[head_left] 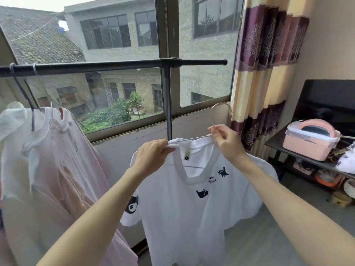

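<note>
A white T-shirt (184, 217) with small black cat prints hangs in front of me on a thin metal hanger (221, 108), whose hook rises free below the black rail (115, 64) of the drying rack. My left hand (151, 154) pinches the left side of the shirt's collar. My right hand (224, 141) grips the hanger at the base of its hook, by the right side of the collar. The hanger's lower bar shows through the neck opening.
Pale pink and white garments (57, 160) hang on hangers at the rail's left end. The rack's upright post (169, 104) stands just behind the shirt, before the window. A striped curtain (265, 73) hangs at right, beside a dark table with a pink box (309, 143).
</note>
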The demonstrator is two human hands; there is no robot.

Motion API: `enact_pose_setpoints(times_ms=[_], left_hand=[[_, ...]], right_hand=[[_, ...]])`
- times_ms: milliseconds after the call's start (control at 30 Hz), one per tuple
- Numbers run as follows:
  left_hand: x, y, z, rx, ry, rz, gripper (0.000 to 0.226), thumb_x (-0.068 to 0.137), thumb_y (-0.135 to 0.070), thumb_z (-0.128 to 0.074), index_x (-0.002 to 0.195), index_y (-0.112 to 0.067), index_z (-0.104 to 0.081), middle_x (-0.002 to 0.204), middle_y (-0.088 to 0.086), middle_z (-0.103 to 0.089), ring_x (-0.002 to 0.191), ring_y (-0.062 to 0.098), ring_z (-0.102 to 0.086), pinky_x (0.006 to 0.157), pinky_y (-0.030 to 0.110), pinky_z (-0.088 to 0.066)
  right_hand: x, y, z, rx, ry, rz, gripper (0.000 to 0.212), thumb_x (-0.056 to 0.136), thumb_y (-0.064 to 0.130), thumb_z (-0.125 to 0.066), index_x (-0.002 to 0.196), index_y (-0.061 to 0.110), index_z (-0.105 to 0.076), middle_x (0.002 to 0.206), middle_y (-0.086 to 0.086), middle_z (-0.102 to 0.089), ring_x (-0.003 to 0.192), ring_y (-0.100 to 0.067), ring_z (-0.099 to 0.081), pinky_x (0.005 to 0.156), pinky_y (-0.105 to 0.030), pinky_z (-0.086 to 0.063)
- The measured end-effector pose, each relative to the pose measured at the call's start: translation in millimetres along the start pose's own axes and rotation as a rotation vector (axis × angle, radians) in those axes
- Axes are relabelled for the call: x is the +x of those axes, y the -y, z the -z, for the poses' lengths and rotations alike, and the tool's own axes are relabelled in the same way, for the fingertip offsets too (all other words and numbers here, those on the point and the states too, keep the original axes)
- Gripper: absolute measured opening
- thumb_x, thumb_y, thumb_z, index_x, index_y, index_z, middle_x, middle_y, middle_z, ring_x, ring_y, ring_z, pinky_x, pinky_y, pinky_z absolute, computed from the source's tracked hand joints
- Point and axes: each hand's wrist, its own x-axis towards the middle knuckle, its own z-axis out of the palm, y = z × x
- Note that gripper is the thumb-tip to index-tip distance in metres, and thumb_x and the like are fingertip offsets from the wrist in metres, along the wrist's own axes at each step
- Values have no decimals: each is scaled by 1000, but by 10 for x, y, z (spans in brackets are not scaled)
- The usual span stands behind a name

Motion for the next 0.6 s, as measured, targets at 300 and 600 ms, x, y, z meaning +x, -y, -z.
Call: enact_pose_setpoints(times_ms=[300, 600], left_hand=[[44, 322, 62, -129, -99, 191, 42, 92, -24, -55, 58, -20, -30, 75, 15, -59, 85, 34, -52, 69, 32, -22], [86, 609, -33, -110, -166, 303, 33, 90, -25, -57, 62, -19, -41, 73, 10, -61, 94, 30, -52, 78, 37, -26]], right_hand=[[-69, -560, 377, -719, -220, -366, 40, 86, 11, -40, 122, 20, -54, 131, -3, -52, 125, -23, -34, 96, -38, -24], [-15, -644, 343, -659, -155, -456, 23, 92, 10, -42, 107, 7, -59, 111, -21, -60, 109, -37, -51, 76, -35, -38]])
